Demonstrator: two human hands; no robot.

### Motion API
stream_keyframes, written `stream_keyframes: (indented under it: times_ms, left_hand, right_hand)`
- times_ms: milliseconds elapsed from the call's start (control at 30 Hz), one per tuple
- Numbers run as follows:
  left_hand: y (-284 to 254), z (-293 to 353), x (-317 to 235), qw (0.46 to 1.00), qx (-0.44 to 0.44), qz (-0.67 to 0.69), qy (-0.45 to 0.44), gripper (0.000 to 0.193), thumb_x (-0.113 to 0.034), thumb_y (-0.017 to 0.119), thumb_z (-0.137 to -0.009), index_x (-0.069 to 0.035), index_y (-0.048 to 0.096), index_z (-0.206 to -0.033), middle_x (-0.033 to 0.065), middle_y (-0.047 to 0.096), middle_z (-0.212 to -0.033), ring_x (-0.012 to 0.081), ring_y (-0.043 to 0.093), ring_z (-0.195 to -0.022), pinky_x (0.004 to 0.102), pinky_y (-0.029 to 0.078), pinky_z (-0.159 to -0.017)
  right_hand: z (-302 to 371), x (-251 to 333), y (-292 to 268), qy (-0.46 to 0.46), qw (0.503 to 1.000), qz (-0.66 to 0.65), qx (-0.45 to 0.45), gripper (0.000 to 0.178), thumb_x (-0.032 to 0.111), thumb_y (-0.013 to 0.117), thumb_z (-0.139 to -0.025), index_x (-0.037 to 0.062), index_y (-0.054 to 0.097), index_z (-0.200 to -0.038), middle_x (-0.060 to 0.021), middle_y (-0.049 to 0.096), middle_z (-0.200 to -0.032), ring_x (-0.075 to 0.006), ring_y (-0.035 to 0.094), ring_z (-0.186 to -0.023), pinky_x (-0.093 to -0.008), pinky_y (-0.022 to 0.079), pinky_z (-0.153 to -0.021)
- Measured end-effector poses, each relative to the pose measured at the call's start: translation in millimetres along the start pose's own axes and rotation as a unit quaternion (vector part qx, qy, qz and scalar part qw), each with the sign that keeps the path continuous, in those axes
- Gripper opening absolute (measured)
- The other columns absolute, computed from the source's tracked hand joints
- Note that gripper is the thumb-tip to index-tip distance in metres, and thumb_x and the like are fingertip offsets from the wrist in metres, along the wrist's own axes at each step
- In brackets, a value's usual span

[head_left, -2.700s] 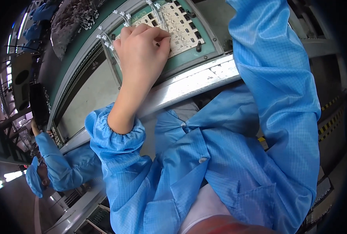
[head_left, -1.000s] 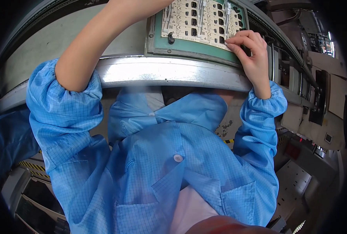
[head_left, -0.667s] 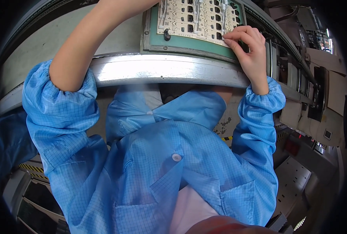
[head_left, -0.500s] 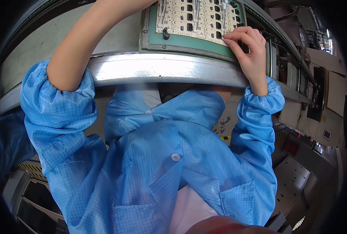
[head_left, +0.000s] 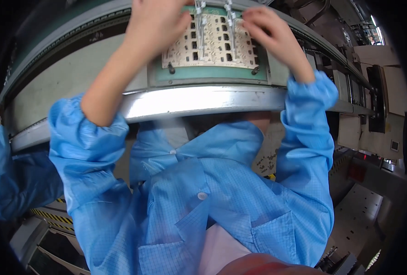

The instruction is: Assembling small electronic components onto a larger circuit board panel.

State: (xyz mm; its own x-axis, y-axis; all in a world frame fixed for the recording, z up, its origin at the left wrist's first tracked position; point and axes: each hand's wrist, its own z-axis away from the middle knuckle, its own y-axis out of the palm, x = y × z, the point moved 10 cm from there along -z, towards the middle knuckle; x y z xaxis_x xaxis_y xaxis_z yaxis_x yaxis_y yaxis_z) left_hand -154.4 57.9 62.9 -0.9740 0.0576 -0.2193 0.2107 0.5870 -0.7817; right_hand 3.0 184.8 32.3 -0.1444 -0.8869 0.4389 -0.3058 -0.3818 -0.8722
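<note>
A cream circuit board panel (head_left: 215,39) with rows of black components lies on a green fixture plate (head_left: 210,74). Two slim metal bars, a left one (head_left: 201,39) and a right one (head_left: 232,34), stretch lengthwise over the panel. My left hand (head_left: 160,22) is above the panel's left side, its fingers bent and smeared by motion; whether they hold anything is unclear. Over the far right edge of the panel is my right hand (head_left: 270,31), fingers half curled and thumb apart, with nothing visible between them. Black knobs (head_left: 171,68) sit at the panel's near corners.
A shiny metal rail (head_left: 203,100) runs along the near side of the fixture. To the left is a grey-green flat surface (head_left: 75,75). Another person's blue sleeve (head_left: 1,151) shows at the far left. Machinery and cabinets (head_left: 350,130) stand on the right.
My right hand has left the panel's near right corner for its far right edge. My left hand has come into view over the panel. The panel appears lower and further left.
</note>
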Motion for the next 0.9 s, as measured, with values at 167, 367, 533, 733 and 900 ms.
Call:
stream_keyframes:
  times_ms: [167, 367, 533, 733, 900]
  left_hand:
    - [74.5, -39.5, -25.5, 0.977, 0.146, -0.049, -0.146, 0.036, -0.033, 0.066, -0.089, -0.003, 0.075, -0.107, 0.018, 0.07, -0.115, 0.0377, 0.06, -0.117, 0.0562, 0.046, -0.098]
    - [97.1, -69.5, -23.9, 0.975, 0.117, -0.027, -0.185, 0.032, -0.029, 0.068, -0.087, -0.009, 0.077, -0.11, 0.0167, 0.071, -0.114, 0.0386, 0.06, -0.116, 0.0559, 0.044, -0.101]
    - [116.4, -68.4, -5.7, 0.979, 0.051, 0.121, -0.154, 0.028, -0.015, 0.065, -0.086, -0.011, 0.074, -0.112, 0.0177, 0.074, -0.1, 0.0376, 0.069, -0.1, 0.0501, 0.053, -0.089]
    - [112.5, -66.6, -13.1, 0.966, 0.021, 0.2, -0.164, 0.022, -0.009, 0.064, -0.088, -0.004, 0.068, -0.109, 0.0198, 0.073, -0.092, 0.0378, 0.071, -0.094, 0.0474, 0.055, -0.083]
    - [101.6, -64.1, -27.2, 0.988, 0.043, 0.104, -0.11, 0.016, -0.01, 0.064, -0.087, -0.004, 0.072, -0.1, 0.0177, 0.073, -0.092, 0.0367, 0.069, -0.095, 0.0485, 0.052, -0.085]
  right_hand:
    - [-56.8, -64.2, -0.3, -0.046, 0.986, -0.016, -0.16, 0.042, -0.003, 0.056, -0.086, 0.0013, 0.066, -0.126, -0.0177, 0.071, -0.114, -0.0312, 0.068, -0.107, -0.0388, 0.053, -0.095]
    - [-54.1, -75.7, 6.6, 0.02, 0.982, -0.088, -0.169, 0.033, 0.004, 0.058, -0.091, 0.0016, 0.067, -0.123, -0.02, 0.072, -0.108, -0.0332, 0.07, -0.102, -0.04, 0.054, -0.09]
    - [-54.6, -69.8, -11.7, -0.031, 0.971, -0.054, -0.232, 0.038, 0.0, 0.054, -0.088, -0.0002, 0.066, -0.124, -0.023, 0.072, -0.112, -0.0388, 0.069, -0.108, -0.0414, 0.054, -0.091]
    - [-52.2, -90.2, -2.1, 0.061, 0.982, -0.141, -0.107, 0.028, 0.002, 0.062, -0.085, 0.0009, 0.074, -0.109, -0.0213, 0.073, -0.109, -0.0367, 0.07, -0.104, -0.0401, 0.056, -0.088]
    - [-40.3, -67.0, -15.6, 0.0, 0.986, -0.029, -0.165, 0.016, 0.005, 0.067, -0.083, 0.0, 0.074, -0.095, -0.02, 0.072, -0.09, -0.0372, 0.071, -0.09, -0.0432, 0.056, -0.079]
